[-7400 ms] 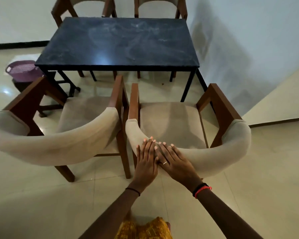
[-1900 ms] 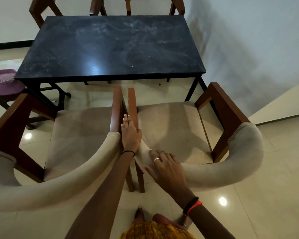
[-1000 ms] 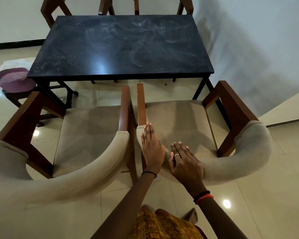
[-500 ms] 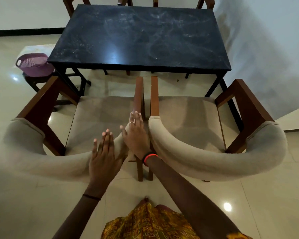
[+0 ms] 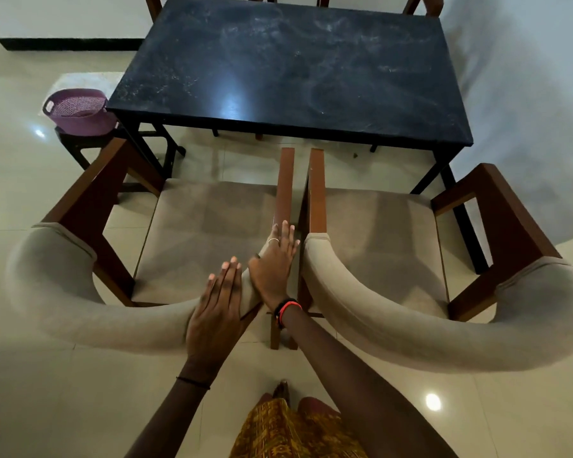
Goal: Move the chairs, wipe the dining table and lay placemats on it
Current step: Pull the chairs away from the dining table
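Note:
Two armchairs with beige curved backs and brown wooden arms stand side by side, pulled back from the black dining table (image 5: 295, 67), whose dark top shows dusty smears. My left hand (image 5: 217, 312) lies flat with straight fingers on the curved backrest of the left chair (image 5: 80, 312). My right hand (image 5: 277, 262) rests with straight fingers on the right end of that same backrest, by the wooden arm. The right chair (image 5: 444, 332) stands untouched, its arm a narrow gap from the left chair's.
A purple woven basket (image 5: 78, 110) sits on a dark stool (image 5: 80, 147) left of the table. Tops of two more chairs (image 5: 420, 3) show beyond the table's far edge. A white wall (image 5: 526, 94) runs close along the right. The floor is glossy tile.
Both hands left the right chair's backrest and shifted to the left chair's backrest. In the last half second they settled flat onto it, and my view moved slightly closer.

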